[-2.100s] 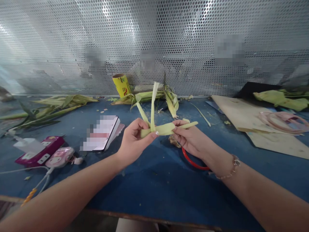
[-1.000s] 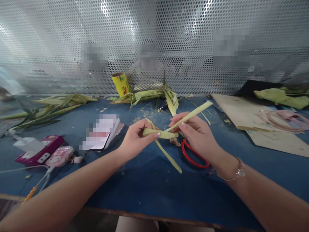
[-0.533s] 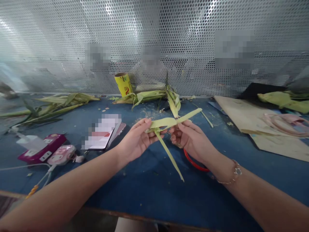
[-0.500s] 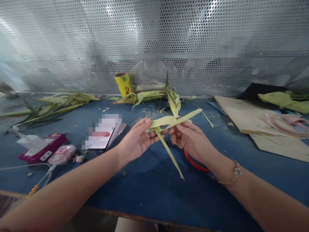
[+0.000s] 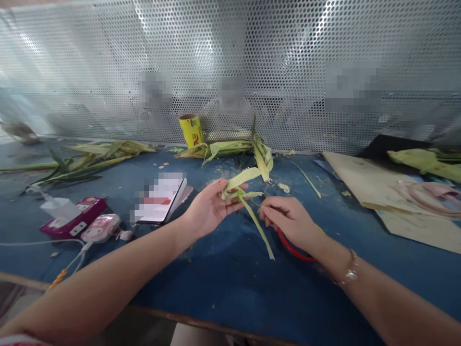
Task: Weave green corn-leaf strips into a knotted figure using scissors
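Item: corn husk strips [image 5: 245,179], crossing in a fold, hanging above the desk [image 5: 230,293] at frame centre.
Left hand [image 5: 209,211]: fingers pinching the strips, palm turning upward.
Right hand [image 5: 286,216]: fingers curling, right of centre, over a red handle loop [image 5: 293,251]; whether they are gripping anything, cannot tell.
Risk, as judged: the fold may be working loose, one pinch alone securing it; the thin husk may be splitting if the pinch is tightening too hard.
Change from half a second ago: the right hand is sitting apart from the strips; the long end reaching right is no longer showing, only a shorter one pointing there; another end is still dangling toward lower centre.
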### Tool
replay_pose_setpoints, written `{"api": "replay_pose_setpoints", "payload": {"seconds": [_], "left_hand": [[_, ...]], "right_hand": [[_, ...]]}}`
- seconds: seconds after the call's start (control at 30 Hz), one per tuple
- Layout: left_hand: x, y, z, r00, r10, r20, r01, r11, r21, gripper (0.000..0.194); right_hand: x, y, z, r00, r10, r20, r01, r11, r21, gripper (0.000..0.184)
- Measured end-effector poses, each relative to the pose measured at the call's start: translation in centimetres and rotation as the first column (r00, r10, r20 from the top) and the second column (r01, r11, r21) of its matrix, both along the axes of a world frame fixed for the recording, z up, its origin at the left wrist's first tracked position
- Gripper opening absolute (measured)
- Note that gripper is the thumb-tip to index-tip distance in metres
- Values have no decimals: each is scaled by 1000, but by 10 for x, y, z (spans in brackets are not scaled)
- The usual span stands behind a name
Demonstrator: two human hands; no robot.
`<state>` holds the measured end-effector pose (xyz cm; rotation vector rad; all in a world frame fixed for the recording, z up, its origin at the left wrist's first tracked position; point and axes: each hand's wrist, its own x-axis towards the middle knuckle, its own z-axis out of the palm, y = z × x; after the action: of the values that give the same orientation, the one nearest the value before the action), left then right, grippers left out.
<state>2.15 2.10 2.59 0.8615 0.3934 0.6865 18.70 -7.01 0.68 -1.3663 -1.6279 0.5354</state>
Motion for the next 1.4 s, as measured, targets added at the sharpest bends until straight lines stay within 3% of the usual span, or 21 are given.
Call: {"api": "replay_pose_setpoints", "payload": {"seconds": [0.23,0.3,0.43,0.57,0.7,0.9,0.97,1.1,1.2,1.3,1.4], "left_hand": [[-2,1,0,998,-34,55,32,999,41,8],[-2,1,-1,998,-31,47,28,998,63,8],[-2,0,-1,999,-35,31,32,995,94,8],[-2,0,-3,1000,-16,-22,19,990,137,13],[-2,0,-6,999,-23,-33,30,971,237,7],[-2,-1,-8,998,-2,-67,31,903,428,2],[-3,-1,-8,997,3,-77,34,875,483,1],[-4,3,-11,996,-12,-94,64,819,570,4],[-6,8,-15,993,-44,-109,104,754,648,3],[-6,11,-18,993,-94,-66,113,701,705,28],[-3,10,-20,1000,-4,-26,22,641,767,32]], "right_hand": [[1,8,-9,945,-98,312,22,972,236,6],[1,6,-9,921,-112,372,-11,949,314,9],[0,0,-9,832,-134,538,-141,887,439,13],[-2,-5,-9,737,-90,670,-273,867,416,18],[-4,-9,-7,687,-91,721,-415,766,491,23],[-5,-15,1,656,-384,649,-236,712,661,26],[-6,-15,3,671,-402,623,-195,715,671,22],[-8,-11,1,744,-222,630,-241,790,563,22],[-10,-10,-4,829,-121,546,-225,821,524,26],[-11,-10,-6,902,-117,415,-145,824,548,27],[-13,-10,-4,945,-123,303,-68,833,549,24]]}}
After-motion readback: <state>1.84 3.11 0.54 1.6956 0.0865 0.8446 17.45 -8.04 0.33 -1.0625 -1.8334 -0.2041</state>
